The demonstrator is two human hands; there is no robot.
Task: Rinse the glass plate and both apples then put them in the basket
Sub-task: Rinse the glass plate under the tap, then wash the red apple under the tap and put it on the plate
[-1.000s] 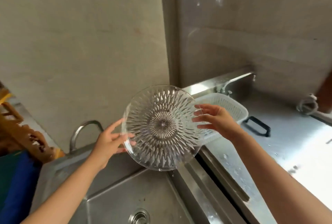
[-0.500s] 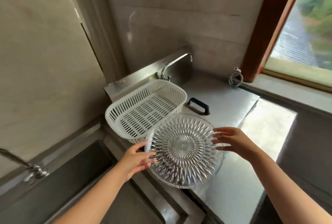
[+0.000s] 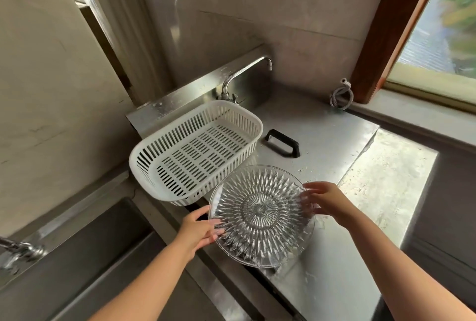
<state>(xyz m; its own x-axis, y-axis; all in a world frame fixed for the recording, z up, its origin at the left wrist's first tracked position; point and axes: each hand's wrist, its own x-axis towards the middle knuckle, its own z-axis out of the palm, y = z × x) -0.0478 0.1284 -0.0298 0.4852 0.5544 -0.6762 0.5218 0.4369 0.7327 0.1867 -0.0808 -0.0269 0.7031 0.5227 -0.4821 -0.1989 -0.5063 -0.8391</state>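
Kitchen, washing-up corner. Evidence: stainless steel counter (image 3: 322, 125) with sunken sink (image 3: 85, 256) at its left edge; chrome tap (image 3: 244, 73) at the back edge; white slotted drainer basket (image 3: 144, 150); wood-framed window (image 3: 381, 32), right.

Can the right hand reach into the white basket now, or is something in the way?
Probably not freely: the right hand is holding the glass plate together with the left hand. The basket itself sits open and empty just beyond.
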